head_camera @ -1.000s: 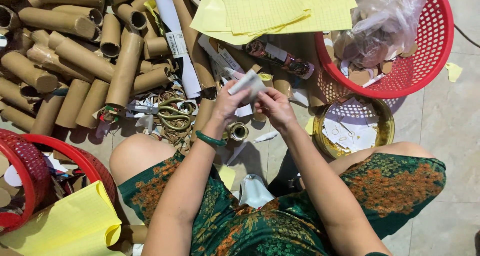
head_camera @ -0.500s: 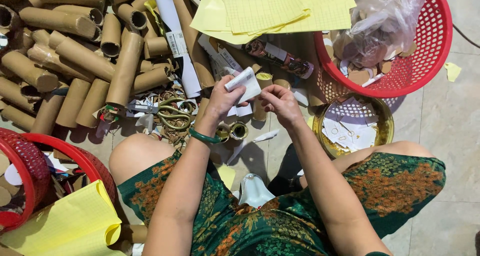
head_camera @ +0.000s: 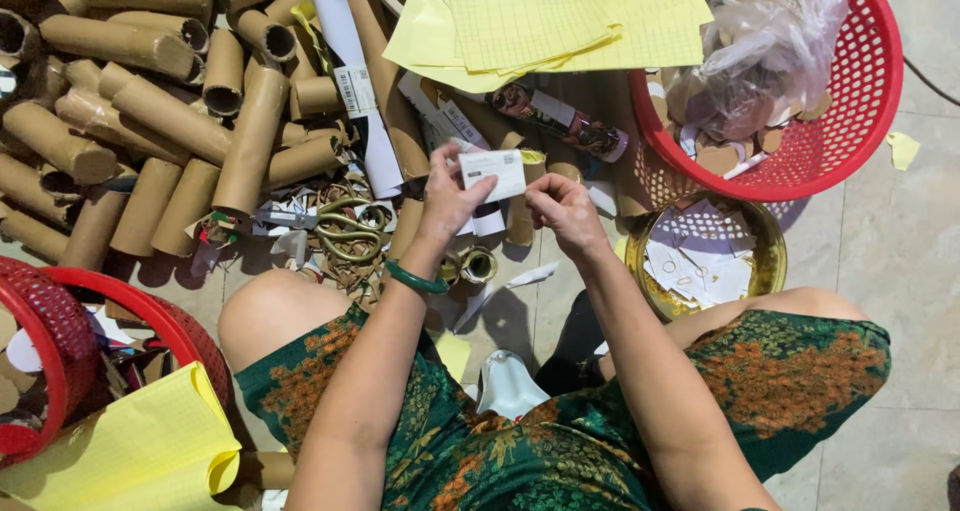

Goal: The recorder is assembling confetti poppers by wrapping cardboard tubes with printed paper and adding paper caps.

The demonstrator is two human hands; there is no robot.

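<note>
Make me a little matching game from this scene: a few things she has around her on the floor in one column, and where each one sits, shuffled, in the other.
Things:
1. white label
2. scissors
3. clear plastic bag
4. paper scraps

Places:
A. in the red basket
B. in the round gold tray
C. pinched in the left hand, with the right hand just beside it
D. on the floor beside the cardboard tubes

Pairs: 1-C, 2-D, 3-A, 4-B

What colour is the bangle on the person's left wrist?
The bangle is green, plain with no pattern; the head view shows it best.
</note>
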